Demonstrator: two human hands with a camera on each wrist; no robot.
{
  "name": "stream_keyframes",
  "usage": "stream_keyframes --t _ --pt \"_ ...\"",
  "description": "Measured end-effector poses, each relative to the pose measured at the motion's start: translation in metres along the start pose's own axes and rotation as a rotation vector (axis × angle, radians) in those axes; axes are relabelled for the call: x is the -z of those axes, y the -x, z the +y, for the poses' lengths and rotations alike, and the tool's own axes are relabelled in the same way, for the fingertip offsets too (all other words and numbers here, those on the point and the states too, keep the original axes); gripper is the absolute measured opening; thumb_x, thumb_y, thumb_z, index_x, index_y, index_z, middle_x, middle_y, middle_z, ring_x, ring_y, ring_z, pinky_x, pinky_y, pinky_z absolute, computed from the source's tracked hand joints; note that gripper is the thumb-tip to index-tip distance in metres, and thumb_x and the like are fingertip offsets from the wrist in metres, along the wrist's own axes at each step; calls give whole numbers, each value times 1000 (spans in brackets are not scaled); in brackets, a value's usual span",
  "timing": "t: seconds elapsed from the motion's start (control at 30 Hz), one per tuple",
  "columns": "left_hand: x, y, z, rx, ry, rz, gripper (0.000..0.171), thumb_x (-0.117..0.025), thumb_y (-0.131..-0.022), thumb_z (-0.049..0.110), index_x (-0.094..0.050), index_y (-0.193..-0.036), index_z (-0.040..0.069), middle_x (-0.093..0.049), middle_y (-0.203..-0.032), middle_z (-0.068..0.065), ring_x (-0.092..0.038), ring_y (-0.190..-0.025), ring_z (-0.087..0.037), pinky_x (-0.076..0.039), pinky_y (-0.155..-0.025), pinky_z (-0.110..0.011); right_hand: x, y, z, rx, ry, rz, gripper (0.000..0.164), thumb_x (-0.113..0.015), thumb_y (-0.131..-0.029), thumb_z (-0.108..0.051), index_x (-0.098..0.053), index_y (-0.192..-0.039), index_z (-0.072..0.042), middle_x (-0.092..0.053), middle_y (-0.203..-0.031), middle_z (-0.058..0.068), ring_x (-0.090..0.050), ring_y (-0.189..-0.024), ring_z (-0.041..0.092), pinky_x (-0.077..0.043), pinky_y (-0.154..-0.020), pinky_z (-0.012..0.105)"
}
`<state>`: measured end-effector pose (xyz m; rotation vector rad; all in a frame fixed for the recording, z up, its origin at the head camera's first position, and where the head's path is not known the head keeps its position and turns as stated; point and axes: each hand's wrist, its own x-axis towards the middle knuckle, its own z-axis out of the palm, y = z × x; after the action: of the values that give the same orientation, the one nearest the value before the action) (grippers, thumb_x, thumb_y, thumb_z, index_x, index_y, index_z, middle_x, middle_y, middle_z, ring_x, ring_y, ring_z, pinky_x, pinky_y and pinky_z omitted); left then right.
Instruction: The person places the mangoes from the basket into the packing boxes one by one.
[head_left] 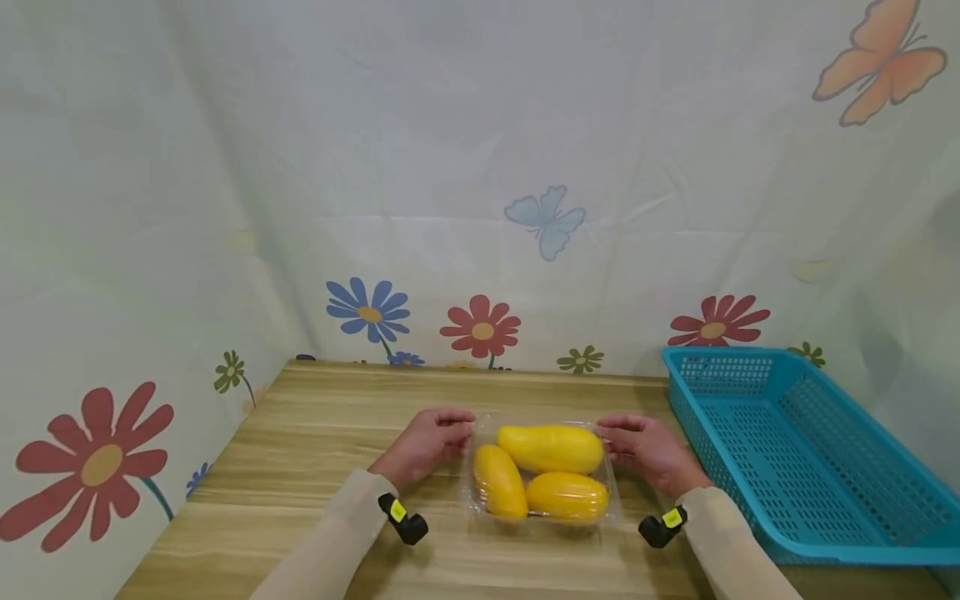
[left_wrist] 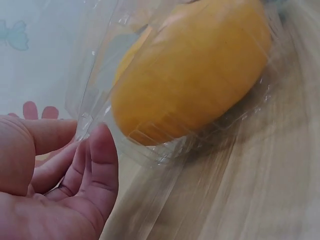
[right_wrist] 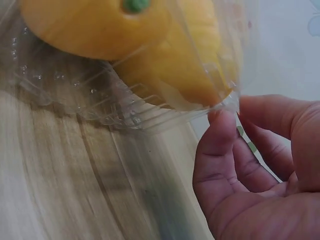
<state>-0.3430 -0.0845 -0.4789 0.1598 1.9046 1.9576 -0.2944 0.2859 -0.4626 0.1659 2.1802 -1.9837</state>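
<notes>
A clear plastic box (head_left: 613,500) with three yellow oblong fruits in it is at the middle front of the table. The long fruit (head_left: 550,448) lies across the far side, one fruit (head_left: 498,482) stands at the left and another (head_left: 567,497) at the near right. My left hand (head_left: 424,443) pinches the box's left edge between thumb and fingers. At the opposite edge my right hand (head_left: 651,451) pinches the plastic the same way. In the right wrist view, a fruit (right_wrist: 90,30) shows a green stem end. Whether the box touches the table is hard to tell.
A blue perforated plastic basket (head_left: 840,553) stands at the right, beyond my right hand. The wood-grain table (head_left: 300,467) extends left and behind the box. A pale curtain (head_left: 450,150) with printed flowers and butterflies hangs behind the table and along its sides.
</notes>
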Motion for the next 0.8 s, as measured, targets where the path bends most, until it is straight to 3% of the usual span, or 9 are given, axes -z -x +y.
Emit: stream_keyframes --t 0.2,0.4,0.57,0.8 --pt "-2 13 -1 14 0 -15 38 -63 -102 15 -57 -136 -2 -66 -104 -10 -63 -84 -20 -62 -81 -28 -3 3 0 -15 54 24 39 -63 -102 -16 -58 -137 2 -72 -115 10 -68 -87 22 -64 -83 29" --pt "-3 45 -2 69 35 -119 46 -63 -102 14 -48 -141 -7 -68 -100 -7 -66 -83 -16 -64 -80 -29 -6 28 -7 -78 167 43 42 -65 -100 -19 -57 -135 3 -69 -113 14 -66 -84 25 -65 -79 33" --pt "-9 71 -1 104 85 -205 45 -63 -100 7 -44 -138 -7 -69 -86 -3 -68 -76 -12 -65 -75 -30 -7 54 -9 -120 188 -40 48 -62 -99 -17 -49 -139 8 -69 -95 11 -63 -77 21 -63 -73 33" --pt "-16 83 1 98 112 -207 45 -64 -98 2 -42 -136 -6 -68 -86 -4 -70 -76 -14 -66 -76 -33 -8 66 -4 -132 142 -91 47 -61 -101 -16 -48 -138 10 -66 -104 12 -62 -85 22 -64 -77 36"
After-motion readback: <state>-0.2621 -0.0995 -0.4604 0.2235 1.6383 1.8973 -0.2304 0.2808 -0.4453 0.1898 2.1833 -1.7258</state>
